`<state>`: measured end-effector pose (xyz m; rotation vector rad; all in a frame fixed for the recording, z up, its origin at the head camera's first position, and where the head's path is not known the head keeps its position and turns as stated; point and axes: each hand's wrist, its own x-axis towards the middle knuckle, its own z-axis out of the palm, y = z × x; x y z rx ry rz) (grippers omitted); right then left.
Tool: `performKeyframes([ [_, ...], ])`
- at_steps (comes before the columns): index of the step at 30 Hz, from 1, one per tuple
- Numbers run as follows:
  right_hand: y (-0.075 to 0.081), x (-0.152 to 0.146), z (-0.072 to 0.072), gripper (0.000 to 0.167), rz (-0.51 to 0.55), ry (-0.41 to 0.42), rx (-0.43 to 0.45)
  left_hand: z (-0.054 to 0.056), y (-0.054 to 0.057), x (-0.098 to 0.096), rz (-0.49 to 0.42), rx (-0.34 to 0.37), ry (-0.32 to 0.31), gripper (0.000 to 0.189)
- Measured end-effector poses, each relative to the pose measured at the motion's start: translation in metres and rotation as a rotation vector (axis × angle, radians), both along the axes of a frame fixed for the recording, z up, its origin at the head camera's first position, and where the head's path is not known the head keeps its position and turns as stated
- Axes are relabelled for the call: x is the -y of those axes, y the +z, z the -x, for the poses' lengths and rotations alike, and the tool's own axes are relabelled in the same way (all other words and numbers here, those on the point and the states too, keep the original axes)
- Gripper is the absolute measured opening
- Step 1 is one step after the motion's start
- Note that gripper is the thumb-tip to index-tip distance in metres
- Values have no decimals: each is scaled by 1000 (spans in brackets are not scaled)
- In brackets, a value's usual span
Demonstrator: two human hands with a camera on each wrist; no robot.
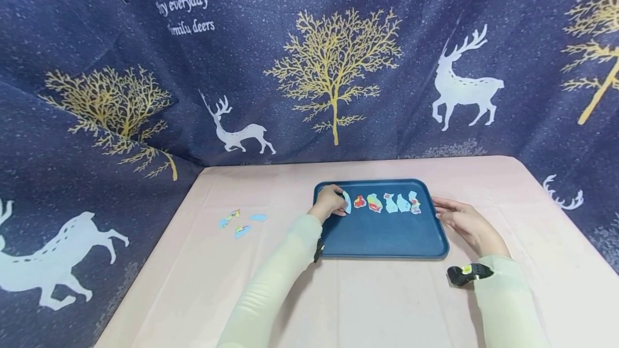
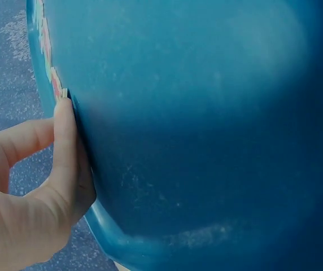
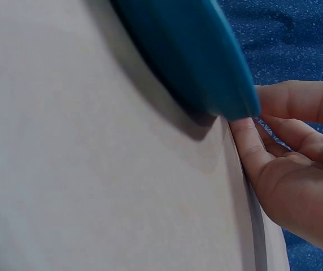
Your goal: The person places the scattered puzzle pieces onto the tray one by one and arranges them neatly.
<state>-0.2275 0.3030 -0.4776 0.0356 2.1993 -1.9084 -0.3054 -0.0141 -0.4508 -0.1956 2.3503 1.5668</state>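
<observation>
My left hand [image 1: 331, 201] is over the left end of a dark blue tray [image 1: 382, 238], its thumb and fingertips pinching a light blue puzzle piece [image 1: 346, 202]. In the left wrist view only the piece's thin edge [image 2: 65, 92] shows above the thumb tip. To its right, a row of irregular, colourful pieces lies along the tray's far half, among them a small red piece [image 1: 359, 202] and a yellow-and-red one [image 1: 374, 203]. At the tray's right rim, my right hand [image 1: 466, 222] holds the edge, thumb low against it and fingers behind.
Several more pieces [image 1: 241, 230] lie loose on the pink tablecloth [image 1: 193, 283], left of the tray. A dark blue curtain [image 1: 242, 69] printed with deer and trees hangs behind the table. Dark cameras [image 1: 469, 273] are strapped at the wrists.
</observation>
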Motion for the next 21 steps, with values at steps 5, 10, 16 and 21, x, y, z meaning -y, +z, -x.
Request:
performKeyframes([
  [5,1,0,0,66,-20,-2,14,0,0,-1,4,-10,-5,45],
  [10,1,1,0,67,-39,-7,40,0,0,-3,29,-7,-7,47],
  [16,1,1,1,66,-29,-7,34,2,-2,-4,75,-24,-16,49],
  [21,2,1,0,65,-17,-6,24,2,-3,-5,75,-28,-5,49],
])
